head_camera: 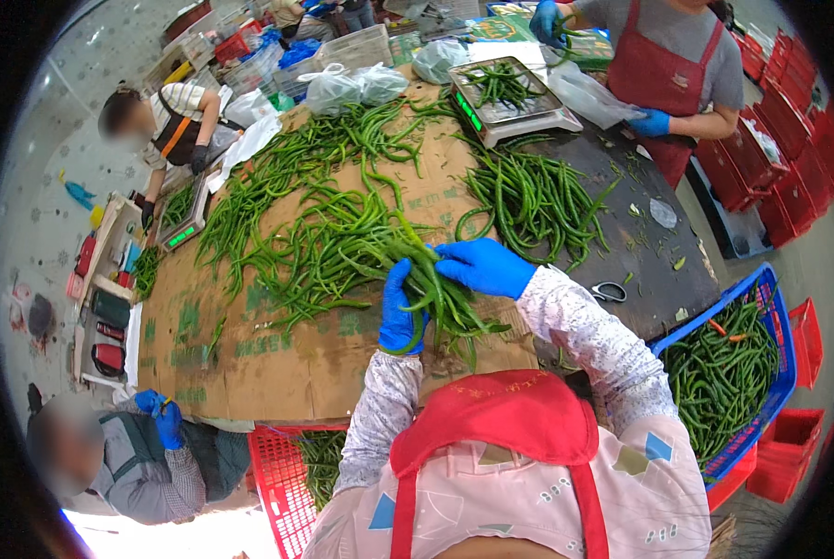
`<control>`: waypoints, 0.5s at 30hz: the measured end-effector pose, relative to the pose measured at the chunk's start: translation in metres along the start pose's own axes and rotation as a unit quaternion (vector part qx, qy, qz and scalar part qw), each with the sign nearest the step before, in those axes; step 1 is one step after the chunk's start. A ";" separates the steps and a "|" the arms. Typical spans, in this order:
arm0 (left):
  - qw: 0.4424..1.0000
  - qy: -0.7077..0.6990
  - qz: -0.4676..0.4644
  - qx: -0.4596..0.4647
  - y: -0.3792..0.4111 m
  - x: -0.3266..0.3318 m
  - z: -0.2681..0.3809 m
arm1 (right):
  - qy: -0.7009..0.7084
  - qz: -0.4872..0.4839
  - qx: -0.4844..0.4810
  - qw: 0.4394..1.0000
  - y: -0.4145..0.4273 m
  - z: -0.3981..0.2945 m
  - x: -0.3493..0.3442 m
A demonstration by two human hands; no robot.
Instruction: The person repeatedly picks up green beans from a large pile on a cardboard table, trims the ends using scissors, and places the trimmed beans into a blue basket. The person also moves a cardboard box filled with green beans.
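Note:
A bunch of long green chili peppers (pixel 448 297) hangs between my two blue-gloved hands, above the near edge of a cardboard-covered table (pixel 249 377). My left hand (pixel 401 314) grips the bunch from its left side, with one pepper curling down past the wrist. From the right, the fingers of my right hand (pixel 483 267) touch the upper part of the bunch; whether they pinch single peppers is hard to see. Just beyond my hands spreads a loose heap of green peppers (pixel 319 244). Another pile of peppers (pixel 529 199) lies farther off to the right.
Scissors (pixel 609 292) lie right of my sleeve. A blue basket (pixel 786 349) of peppers stands at right, a red crate (pixel 281 482) below the table. Two digital scales (pixel 490 126) (pixel 183 234) hold peppers. Co-workers stand at the left and far right; one holds a plastic bag (pixel 588 94).

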State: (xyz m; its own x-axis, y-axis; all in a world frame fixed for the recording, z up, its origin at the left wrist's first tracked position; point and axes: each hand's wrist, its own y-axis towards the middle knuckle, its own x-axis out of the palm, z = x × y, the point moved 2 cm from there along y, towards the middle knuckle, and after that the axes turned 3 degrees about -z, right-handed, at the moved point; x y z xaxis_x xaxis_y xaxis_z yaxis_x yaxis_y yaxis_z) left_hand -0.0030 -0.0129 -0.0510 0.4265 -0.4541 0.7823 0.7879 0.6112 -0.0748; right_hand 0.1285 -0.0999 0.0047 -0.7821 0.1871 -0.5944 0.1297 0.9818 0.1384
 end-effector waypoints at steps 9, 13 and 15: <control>0.999 -0.031 -0.004 -0.029 0.001 -0.018 -0.009 | 0.241 -0.023 0.176 0.954 0.021 -0.008 -0.005; 0.997 -0.057 -0.010 -0.049 -0.005 0.015 -0.007 | 0.230 -0.007 0.188 0.955 0.044 0.007 -0.003; 0.996 -0.076 -0.033 -0.031 -0.002 0.007 -0.006 | 0.153 -0.014 0.121 0.981 0.051 0.000 -0.001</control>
State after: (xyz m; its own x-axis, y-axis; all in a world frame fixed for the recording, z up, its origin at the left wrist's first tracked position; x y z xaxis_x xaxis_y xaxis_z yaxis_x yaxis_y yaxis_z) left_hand 0.0011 -0.0206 -0.0489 0.3041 -0.3862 0.8708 0.8397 0.5404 -0.0536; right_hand 0.1356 -0.0504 0.0126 -0.9292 0.1780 -0.3238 0.2171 0.9721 -0.0888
